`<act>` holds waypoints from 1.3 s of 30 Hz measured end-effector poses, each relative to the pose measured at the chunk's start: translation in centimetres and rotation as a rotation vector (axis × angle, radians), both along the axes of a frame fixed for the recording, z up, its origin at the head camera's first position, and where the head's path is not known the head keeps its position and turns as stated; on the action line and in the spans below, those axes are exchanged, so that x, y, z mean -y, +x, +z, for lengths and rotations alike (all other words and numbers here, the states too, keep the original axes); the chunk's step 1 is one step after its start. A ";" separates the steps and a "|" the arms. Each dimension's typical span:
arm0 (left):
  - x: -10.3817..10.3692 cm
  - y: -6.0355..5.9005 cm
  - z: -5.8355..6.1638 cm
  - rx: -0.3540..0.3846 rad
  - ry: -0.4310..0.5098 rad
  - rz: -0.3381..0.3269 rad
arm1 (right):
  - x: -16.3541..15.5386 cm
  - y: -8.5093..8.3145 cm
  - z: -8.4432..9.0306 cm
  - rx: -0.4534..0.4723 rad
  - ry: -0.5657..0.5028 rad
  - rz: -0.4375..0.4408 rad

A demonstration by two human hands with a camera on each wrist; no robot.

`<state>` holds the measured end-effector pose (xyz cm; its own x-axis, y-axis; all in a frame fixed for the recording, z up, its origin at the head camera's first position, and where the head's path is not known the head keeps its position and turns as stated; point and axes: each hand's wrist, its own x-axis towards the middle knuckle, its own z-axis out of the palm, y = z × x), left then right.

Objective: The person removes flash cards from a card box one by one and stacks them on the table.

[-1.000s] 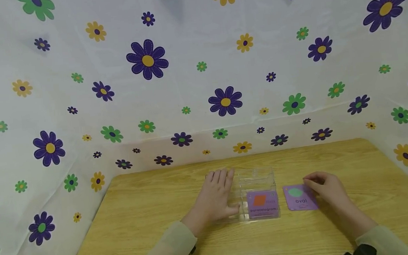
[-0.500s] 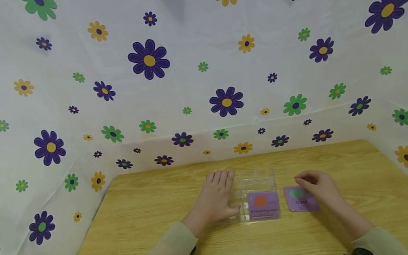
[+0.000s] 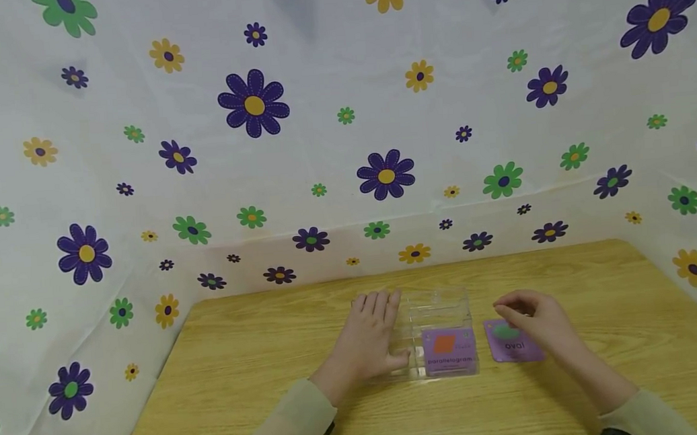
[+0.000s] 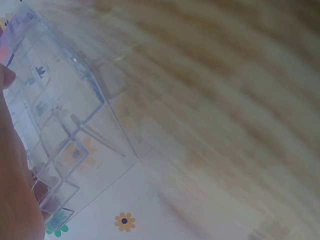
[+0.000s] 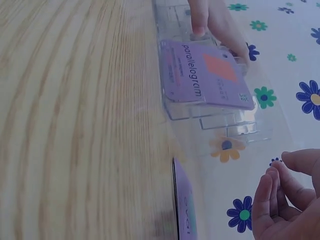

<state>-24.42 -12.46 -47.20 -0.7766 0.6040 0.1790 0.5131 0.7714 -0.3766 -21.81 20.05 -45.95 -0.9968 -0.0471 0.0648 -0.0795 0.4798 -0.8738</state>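
Observation:
In the head view my left hand (image 3: 370, 340) rests across the left side of a clear plastic rack (image 3: 440, 300), fingers straight toward its back edge and thumb out to the right. A purple "parallelogram" card (image 3: 449, 350) with an orange shape leans in the rack's right front slot. My right hand (image 3: 540, 318) hovers over the purple "oval" card (image 3: 518, 348), covering its upper right part. The right wrist view shows thumb and fingers (image 5: 289, 187) loosely bent, with nothing visible between them. That card (image 5: 184, 202) appears edge-on there, to the right of the rack in the head view.
The wooden table (image 3: 272, 344) extends around the rack and card. A white flowered cloth (image 3: 313, 58) hangs behind the table and along both sides.
My right hand has shifted a little left over the oval card, covering more of its green shape. The left hand, the rack and both cards have stayed in place.

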 end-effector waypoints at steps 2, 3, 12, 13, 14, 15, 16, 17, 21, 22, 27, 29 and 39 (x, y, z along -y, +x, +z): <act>0.0 0.0 0.1 -0.004 -0.009 0.002 | 0.2 0.1 0.1 -0.003 -0.001 0.007; 0.0 0.1 0.1 -0.006 -0.013 0.002 | 0.3 0.1 0.2 -0.005 -0.001 0.009; -0.1 0.1 0.3 -0.016 -0.024 0.005 | 1.2 0.6 0.7 -0.030 -0.046 0.046; -0.2 0.1 0.3 -0.019 -0.026 0.005 | 1.2 0.6 0.6 -0.032 -0.047 0.049; -0.2 0.1 0.3 -0.022 -0.029 0.005 | 1.3 0.6 0.6 -0.031 -0.049 0.051; -0.2 0.1 0.3 -0.025 -0.031 0.004 | 1.3 0.6 0.6 -0.029 -0.050 0.053; -0.2 0.1 0.3 -0.027 -0.032 0.004 | 1.3 0.6 0.5 -0.027 -0.050 0.057; -0.2 0.0 0.2 -0.031 -0.033 0.003 | 1.4 0.6 0.4 -0.025 -0.050 0.060; -0.1 -0.1 0.0 -0.036 -0.025 -0.005 | 1.6 0.5 0.3 -0.027 -0.049 0.066; -0.1 -0.1 0.0 -0.036 -0.023 -0.006 | 1.7 0.5 0.2 -0.030 -0.050 0.067; -0.1 -0.1 0.0 -0.031 -0.016 -0.003 | 2.1 0.6 0.4 -0.034 -0.050 0.070; -0.1 0.0 0.1 -0.027 -0.013 -0.001 | 2.4 0.6 0.4 -0.030 -0.048 0.073; -0.1 0.1 0.1 -0.018 -0.018 0.007 | 3.1 0.6 0.1 -0.014 -0.029 0.088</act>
